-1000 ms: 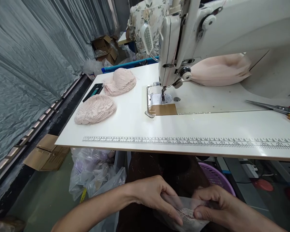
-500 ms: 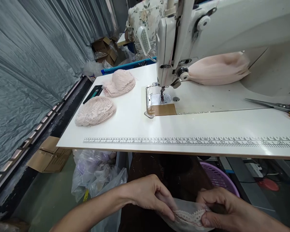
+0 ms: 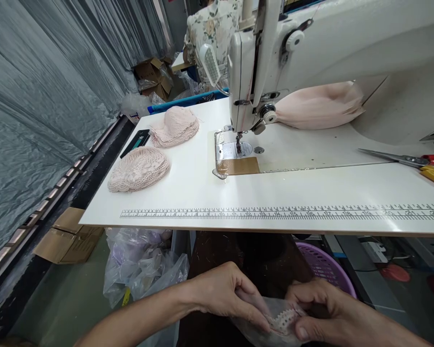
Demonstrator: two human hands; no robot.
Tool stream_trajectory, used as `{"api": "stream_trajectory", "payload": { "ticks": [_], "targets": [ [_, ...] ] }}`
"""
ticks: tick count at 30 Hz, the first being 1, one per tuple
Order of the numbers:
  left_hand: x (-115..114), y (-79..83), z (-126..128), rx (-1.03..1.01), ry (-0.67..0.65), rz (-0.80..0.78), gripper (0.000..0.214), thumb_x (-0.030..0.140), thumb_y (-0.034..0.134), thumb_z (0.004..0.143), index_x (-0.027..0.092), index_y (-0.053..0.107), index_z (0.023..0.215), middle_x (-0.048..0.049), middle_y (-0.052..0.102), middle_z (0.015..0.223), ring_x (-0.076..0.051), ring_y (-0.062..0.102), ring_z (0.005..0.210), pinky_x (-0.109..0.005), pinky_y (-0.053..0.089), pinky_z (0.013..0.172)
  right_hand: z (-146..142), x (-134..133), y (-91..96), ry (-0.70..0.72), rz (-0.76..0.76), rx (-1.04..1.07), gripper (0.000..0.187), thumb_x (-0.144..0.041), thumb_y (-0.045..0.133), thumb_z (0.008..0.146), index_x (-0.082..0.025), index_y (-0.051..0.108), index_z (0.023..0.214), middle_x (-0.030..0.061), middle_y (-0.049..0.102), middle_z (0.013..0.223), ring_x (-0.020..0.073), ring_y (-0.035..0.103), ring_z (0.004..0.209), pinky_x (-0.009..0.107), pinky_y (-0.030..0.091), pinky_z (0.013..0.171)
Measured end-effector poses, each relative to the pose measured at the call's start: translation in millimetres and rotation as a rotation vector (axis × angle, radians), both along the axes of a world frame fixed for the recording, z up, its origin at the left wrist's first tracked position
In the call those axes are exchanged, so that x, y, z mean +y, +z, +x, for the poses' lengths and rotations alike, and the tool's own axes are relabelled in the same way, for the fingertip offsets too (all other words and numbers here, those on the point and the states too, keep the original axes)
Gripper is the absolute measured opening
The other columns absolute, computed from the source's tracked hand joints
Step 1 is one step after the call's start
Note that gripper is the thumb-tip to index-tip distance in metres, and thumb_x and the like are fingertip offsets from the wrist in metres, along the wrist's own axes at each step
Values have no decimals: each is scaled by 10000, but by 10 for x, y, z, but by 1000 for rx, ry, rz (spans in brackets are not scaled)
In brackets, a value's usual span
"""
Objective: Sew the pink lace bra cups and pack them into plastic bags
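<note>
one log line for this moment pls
left hand: pinches lace trim | right hand: pinches lace trim | place: below table front edge | on table: near lace pile, far lace pile, scissors

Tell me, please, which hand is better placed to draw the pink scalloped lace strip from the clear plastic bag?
Probably the right hand: its thumb touches the pink scalloped lace strip, while the left hand pinches the clear plastic bag.

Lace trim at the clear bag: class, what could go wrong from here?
1. The left hand and right hand only pinch the lace trim, low beneath the table; it might slip and fall.
2. Pulled between both hands, the lace could stretch or snag on the clear bag.
</note>
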State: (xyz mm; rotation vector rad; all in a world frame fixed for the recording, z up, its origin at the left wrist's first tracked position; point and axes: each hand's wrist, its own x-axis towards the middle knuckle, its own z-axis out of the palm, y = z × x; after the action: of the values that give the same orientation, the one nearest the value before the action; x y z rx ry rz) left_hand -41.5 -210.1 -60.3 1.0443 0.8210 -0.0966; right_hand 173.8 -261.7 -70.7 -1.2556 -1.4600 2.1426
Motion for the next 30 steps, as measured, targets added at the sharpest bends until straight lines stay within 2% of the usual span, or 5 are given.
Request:
{"api": "stream_trajectory", "payload": {
  "ticks": [4,11,17,22,30],
  "targets": [
    [35,13,-40,-29,-4,-26,407,481,802,529,185,749,804,19,674,654,-82,586,620,-161,467,676,-26,24,-55,-8,17,31,313,-452,710,685,-154,617,675,-20,525,656,108,452,633,215,315,579],
    [53,15,-87,-11,-64,16,470,512,782,557,170,737,876,-13,709,720,-99,633,665,-161,475,698,-60,34,-51,-33,-12,68,370,-472,710,680,-151,537,619,-46,450,604,79,364,579,201,267,537],
    [46,21,-98,-12,-70,44,488,490,792,556,152,732,902,-43,720,776,-127,655,692,-175,489,691,-82,35,-46,-55,-18,89,401,-536,679,693,-143,600,678,-36,473,599,87,400,572,207,283,538],
    [60,37,-136,-3,-49,57,458,480,772,605,147,729,916,-60,720,814,-137,656,697,-188,492,694,-57,47,-59,-57,-25,86,369,-511,691,691,-159,580,667,-35,493,615,92,427,588,208,309,564],
    [78,39,-151,29,-71,121,351,416,756,649,157,738,886,-51,716,757,-108,617,631,-160,455,618,-40,17,-25,-101,-61,83,315,-448,701,692,-148,608,711,-22,565,641,92,477,598,209,322,566]
  ]
}}
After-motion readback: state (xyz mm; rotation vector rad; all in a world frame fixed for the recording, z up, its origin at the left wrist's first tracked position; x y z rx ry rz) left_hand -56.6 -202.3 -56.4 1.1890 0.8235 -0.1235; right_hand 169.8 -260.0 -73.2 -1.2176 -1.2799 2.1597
